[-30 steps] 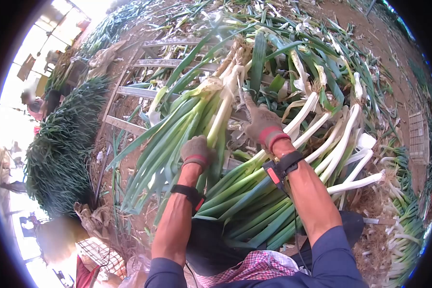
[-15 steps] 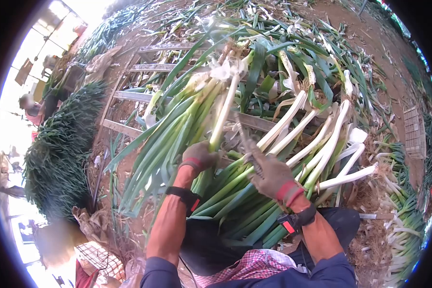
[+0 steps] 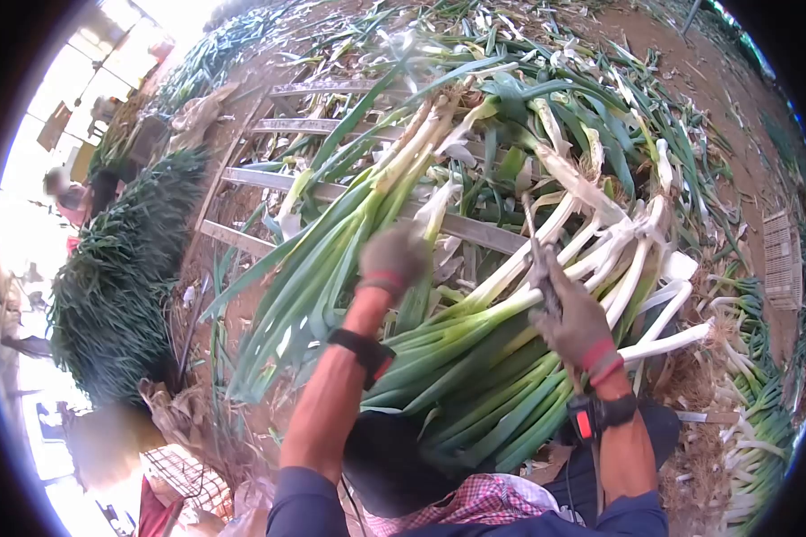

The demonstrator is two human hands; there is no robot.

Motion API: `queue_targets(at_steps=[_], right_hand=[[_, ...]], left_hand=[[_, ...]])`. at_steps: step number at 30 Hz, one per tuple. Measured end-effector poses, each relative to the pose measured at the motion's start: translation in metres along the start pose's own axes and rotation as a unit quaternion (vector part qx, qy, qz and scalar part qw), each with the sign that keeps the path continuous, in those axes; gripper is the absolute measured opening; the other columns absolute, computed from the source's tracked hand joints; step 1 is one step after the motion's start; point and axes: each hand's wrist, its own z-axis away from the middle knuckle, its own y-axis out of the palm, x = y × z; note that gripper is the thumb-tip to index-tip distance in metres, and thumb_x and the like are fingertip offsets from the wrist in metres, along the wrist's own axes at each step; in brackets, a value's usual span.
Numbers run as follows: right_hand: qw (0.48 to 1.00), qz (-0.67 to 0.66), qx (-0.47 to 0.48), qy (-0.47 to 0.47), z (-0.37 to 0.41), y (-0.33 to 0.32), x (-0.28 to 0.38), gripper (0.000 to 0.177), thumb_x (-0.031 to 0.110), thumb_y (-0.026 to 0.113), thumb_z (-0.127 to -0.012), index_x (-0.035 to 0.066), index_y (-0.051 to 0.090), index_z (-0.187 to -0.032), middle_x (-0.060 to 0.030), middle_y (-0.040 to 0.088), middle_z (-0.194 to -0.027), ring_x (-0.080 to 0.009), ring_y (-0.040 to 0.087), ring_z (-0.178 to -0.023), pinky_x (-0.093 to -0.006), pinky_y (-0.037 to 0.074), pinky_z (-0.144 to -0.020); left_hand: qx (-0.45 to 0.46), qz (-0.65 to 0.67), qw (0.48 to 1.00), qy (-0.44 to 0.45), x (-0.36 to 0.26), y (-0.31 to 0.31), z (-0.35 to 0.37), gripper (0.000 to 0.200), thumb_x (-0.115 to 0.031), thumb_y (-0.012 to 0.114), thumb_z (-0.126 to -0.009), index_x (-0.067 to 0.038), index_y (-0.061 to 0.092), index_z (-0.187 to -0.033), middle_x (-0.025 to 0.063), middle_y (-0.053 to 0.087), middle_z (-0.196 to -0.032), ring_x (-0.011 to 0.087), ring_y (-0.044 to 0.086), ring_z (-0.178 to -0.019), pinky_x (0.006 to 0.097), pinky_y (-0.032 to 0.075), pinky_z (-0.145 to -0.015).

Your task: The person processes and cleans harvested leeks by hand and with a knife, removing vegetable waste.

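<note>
My left hand (image 3: 392, 258), in a grey-brown work glove, is smeared by motion over the leaves of a bunch of long green onions (image 3: 354, 224) on the left. My gloved right hand (image 3: 575, 320) is closed round a slim, long-nosed tool that looks like an air blow gun (image 3: 548, 285); its thin nose points up and away. Beneath and beside that hand, a pile of green onions (image 3: 501, 367) lies across my lap, white stalks to the upper right, green leaves toward me. Loose pale skins (image 3: 640, 225) hang blurred over its white ends.
Metal slats (image 3: 484, 231) of a low rack lie ahead under scattered leaves. A big stack of green onions (image 3: 116, 277) stands left, near another person (image 3: 70, 197). More onions (image 3: 748, 447) lie right, by a plastic crate (image 3: 782, 259). A wire basket (image 3: 184, 474) sits lower left.
The white stalk my left hand held upright has left it; that hand has moved slightly up and right. My right hand with the tool has shifted right, and loose skins now show over the right pile.
</note>
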Motion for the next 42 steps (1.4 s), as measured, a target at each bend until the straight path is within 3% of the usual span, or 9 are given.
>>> queue_targets(at_steps=[2,4,11,12,15,16,27,31,42], right_hand=[[0.991,-0.049,-0.024,-0.125,0.014,0.014,-0.009,0.093,0.029,0.074,-0.084,0.021,0.026,-0.163,-0.0267,0.064,-0.104,-0.0472,0.066,-0.097,-0.0503,0.054,-0.088],[0.993,-0.024,0.064,-0.091,0.027,0.016,0.017,0.093,0.027,0.075,-0.083,0.020,0.027,-0.163,-0.0248,0.064,-0.106,-0.0445,0.066,-0.095,-0.0481,0.053,-0.087],[0.994,0.001,0.105,-0.023,0.009,0.030,0.043,0.092,0.032,0.076,-0.084,0.017,0.030,-0.162,-0.0281,0.063,-0.112,-0.0457,0.065,-0.096,-0.0483,0.052,-0.089],[0.992,-0.030,0.113,-0.051,0.009,0.035,0.039,0.092,0.033,0.076,-0.084,0.017,0.030,-0.162,-0.0295,0.063,-0.114,-0.0467,0.065,-0.098,-0.0492,0.052,-0.089],[0.984,-0.025,0.153,-0.092,0.013,0.042,0.049,0.094,0.031,0.077,-0.084,0.018,0.029,-0.163,-0.0300,0.063,-0.114,-0.0470,0.064,-0.100,-0.0483,0.052,-0.089],[0.985,-0.056,0.148,-0.067,0.011,0.042,0.053,0.095,0.031,0.077,-0.084,0.020,0.027,-0.163,-0.0300,0.064,-0.113,-0.0472,0.065,-0.100,-0.0479,0.052,-0.089],[0.956,-0.071,0.277,-0.064,0.007,0.053,0.093,0.093,0.034,0.074,-0.085,0.014,0.026,-0.163,-0.0299,0.065,-0.110,-0.0477,0.065,-0.103,-0.0483,0.051,-0.092],[0.977,-0.056,0.195,-0.061,-0.007,0.072,0.092,0.094,0.033,0.074,-0.084,0.012,0.026,-0.162,-0.0300,0.064,-0.106,-0.0474,0.065,-0.102,-0.0472,0.052,-0.092],[0.998,0.054,0.025,-0.024,-0.150,0.062,0.069,0.091,0.034,0.068,-0.085,0.022,0.025,-0.164,-0.0322,0.061,-0.128,-0.0460,0.062,-0.117,-0.0484,0.048,-0.104]], left_hand=[[-0.013,-0.146,0.985,-0.094,0.032,-0.011,-0.037,0.040,-0.035,0.065,-0.089,-0.010,0.068,-0.120,0.0173,0.069,-0.121,0.0378,0.066,-0.112,0.0509,0.053,-0.092],[-0.047,-0.226,0.972,-0.053,0.055,-0.016,-0.048,0.050,-0.040,0.065,-0.087,-0.010,0.063,-0.128,0.0182,0.069,-0.118,0.0375,0.066,-0.112,0.0510,0.052,-0.094],[0.112,-0.110,0.981,-0.112,0.078,-0.023,-0.054,0.062,-0.055,0.066,-0.087,-0.009,0.065,-0.128,0.0181,0.070,-0.124,0.0382,0.067,-0.114,0.0443,0.051,-0.099],[0.196,-0.028,0.967,-0.159,0.074,-0.034,-0.050,0.066,-0.051,0.070,-0.087,-0.002,0.063,-0.131,0.0199,0.072,-0.123,0.0370,0.070,-0.110,0.0407,0.052,-0.097],[0.146,0.209,0.965,-0.063,0.108,-0.012,-0.018,0.062,-0.030,0.079,-0.087,0.003,0.060,-0.136,0.0165,0.071,-0.117,0.0221,0.068,-0.103,0.0342,0.052,-0.094],[0.183,0.288,0.932,-0.123,0.106,-0.016,-0.011,0.063,-0.013,0.083,-0.081,0.008,0.058,-0.136,0.0134,0.070,-0.120,0.0192,0.067,-0.104,0.0313,0.053,-0.092],[0.111,0.193,0.963,-0.154,0.084,-0.026,0.017,0.053,-0.012,0.084,-0.070,0.005,0.067,-0.117,0.0069,0.073,-0.088,0.0147,0.066,-0.075,0.0307,0.054,-0.069],[0.112,0.179,0.967,-0.142,0.092,-0.020,0.018,0.049,-0.021,0.085,-0.071,0.002,0.071,-0.113,0.0143,0.076,-0.090,0.0187,0.072,-0.079,0.0331,0.055,-0.073],[0.135,0.248,0.947,-0.153,0.098,-0.010,0.022,0.045,-0.023,0.082,-0.075,0.003,0.075,-0.111,0.0120,0.077,-0.092,0.0180,0.071,-0.080,0.0324,0.055,-0.077]])
